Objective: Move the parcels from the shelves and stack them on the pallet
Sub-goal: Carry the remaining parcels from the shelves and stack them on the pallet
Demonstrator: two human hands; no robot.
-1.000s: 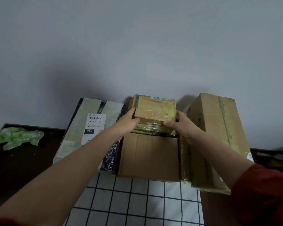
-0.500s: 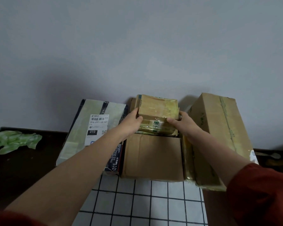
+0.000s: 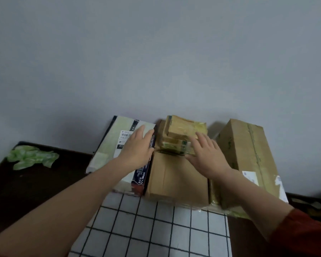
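A small taped brown parcel (image 3: 183, 131) sits on top of a larger plain cardboard box (image 3: 176, 180) against the wall. My left hand (image 3: 137, 147) hovers open with straight fingers over the white-labelled parcel (image 3: 111, 145) to the left, apart from the small parcel. My right hand (image 3: 208, 154) is open just right of the small parcel, fingers spread, holding nothing. A long cardboard box (image 3: 248, 154) lies to the right.
The boxes rest on a white black-grid cloth (image 3: 152, 229) over a dark surface (image 3: 26, 182). A crumpled green plastic bag (image 3: 32, 157) lies at the far left. A grey wall (image 3: 156, 62) stands right behind the parcels.
Both hands have let go of the small taped parcel and drawn back and apart, fingers now straight. The parcel stays on the plain box.
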